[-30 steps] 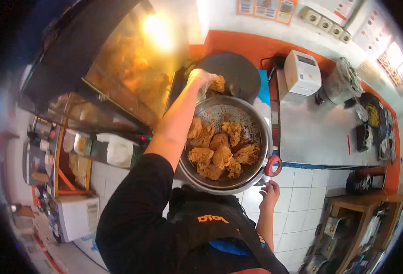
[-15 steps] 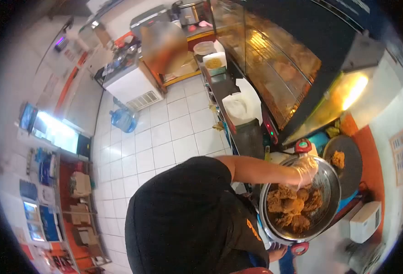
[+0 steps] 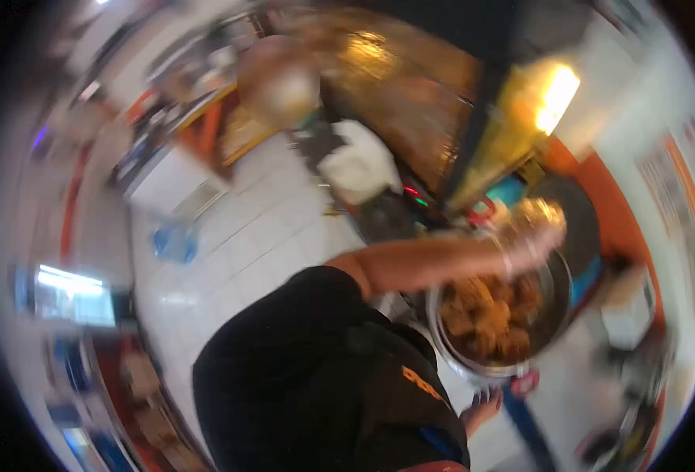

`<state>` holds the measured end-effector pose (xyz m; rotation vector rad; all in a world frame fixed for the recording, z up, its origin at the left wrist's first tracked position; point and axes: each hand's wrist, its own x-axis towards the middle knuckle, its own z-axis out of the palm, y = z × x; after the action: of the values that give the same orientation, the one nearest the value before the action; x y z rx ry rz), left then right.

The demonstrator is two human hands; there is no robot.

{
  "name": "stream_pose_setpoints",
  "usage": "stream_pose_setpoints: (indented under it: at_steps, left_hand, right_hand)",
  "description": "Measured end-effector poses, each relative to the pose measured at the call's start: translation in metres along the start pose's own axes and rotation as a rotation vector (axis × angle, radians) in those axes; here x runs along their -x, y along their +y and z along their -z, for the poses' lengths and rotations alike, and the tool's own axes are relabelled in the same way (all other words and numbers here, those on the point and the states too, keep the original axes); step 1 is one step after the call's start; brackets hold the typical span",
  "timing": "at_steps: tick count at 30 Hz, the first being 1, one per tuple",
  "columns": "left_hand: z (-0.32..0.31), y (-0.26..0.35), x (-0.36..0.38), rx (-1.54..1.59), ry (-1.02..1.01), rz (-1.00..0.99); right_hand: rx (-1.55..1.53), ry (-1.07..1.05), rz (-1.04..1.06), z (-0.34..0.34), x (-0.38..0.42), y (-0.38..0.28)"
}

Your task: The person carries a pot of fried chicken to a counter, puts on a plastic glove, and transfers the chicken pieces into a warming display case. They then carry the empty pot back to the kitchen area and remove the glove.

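Observation:
My left hand point(image 3: 538, 234) wears a clear plastic glove and reaches over the far edge of a metal bowl point(image 3: 558, 315). Its fingers seem closed on a golden piece of fried chicken point(image 3: 540, 211), though motion blurs it. Several browned fried chicken pieces point(image 3: 485, 315) lie in the bowl, which has red handles point(image 3: 524, 383). Beyond it is a round dark plate point(image 3: 580, 208), partly behind my hand. My right hand point(image 3: 485, 407) shows as small, blurred fingers just below the bowl's near rim; whether it grips the bowl is hidden.
A glass warming cabinet point(image 3: 410, 102) with a bright lamp stands at the upper right. A white container point(image 3: 359, 161) sits on the dark counter beside it. A white box-shaped device point(image 3: 629, 311) is right of the bowl. A blue water bottle point(image 3: 176, 244) stands on the tiled floor.
My gloved left hand has lifted out of the bowl and moved outward toward the dark plate, a golden piece now at its fingers. The whole view has shifted and blurred.

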<state>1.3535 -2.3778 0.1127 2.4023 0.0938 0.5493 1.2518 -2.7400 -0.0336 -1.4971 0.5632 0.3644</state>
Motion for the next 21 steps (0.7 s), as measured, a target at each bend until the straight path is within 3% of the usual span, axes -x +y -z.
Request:
stream_pose_setpoints:
  at_steps: [1, 2, 3, 4, 5, 6, 7, 10, 14, 18, 19, 21]
  left_hand:
    - [-0.009, -0.008, -0.023, 0.052, -0.106, 0.113]
    - [-0.017, -0.015, -0.036, 0.203, 0.092, -0.006]
    - [-0.043, -0.051, -0.065, 0.009, 0.254, -0.208]
    - [-0.016, -0.032, -0.074, 0.054, 0.022, -0.069]
    - [0.001, -0.007, -0.081, -0.021, 0.103, -0.040]
    - [-0.018, -0.042, -0.102, -0.189, 0.183, -0.154]
    - [-0.007, -0.031, -0.107, -0.437, 0.102, -0.136]
    - [-0.033, -0.046, -0.129, -0.492, 0.005, -0.060]
    - [-0.050, -0.090, -0.142, -0.471, -0.337, 0.118]
    - [-0.043, -0.100, -0.106, -0.213, -0.072, 0.080]
    - [-0.043, -0.078, -0.083, 0.224, -0.039, 0.344]
    - [0.031, 0.001, -0.040, 0.211, -0.301, 0.498]
  right_hand:
    - [-0.014, 0.009, 0.011, 0.008, -0.002, 0.007]
    - [-0.072, 0.081, 0.015, 0.011, -0.007, 0.014]
    - [-0.113, 0.122, 0.021, 0.006, 0.004, 0.006]
    - [-0.105, 0.131, 0.059, 0.009, 0.011, 0.001]
    - [-0.118, 0.165, 0.054, 0.013, 0.011, 0.001]
    - [-0.153, 0.139, 0.044, 0.022, 0.014, 0.002]
    - [-0.164, 0.195, 0.047, 0.021, 0.021, -0.002]
    - [-0.204, 0.287, 0.016, 0.027, 0.022, 0.005]
    - [-0.233, 0.334, -0.037, 0.040, 0.023, 0.018]
    - [-0.219, 0.272, -0.014, 0.034, 0.023, 0.016]
    - [-0.213, 0.268, -0.023, 0.030, 0.022, 0.015]
    - [-0.229, 0.184, -0.008, 0.020, 0.018, 0.011]
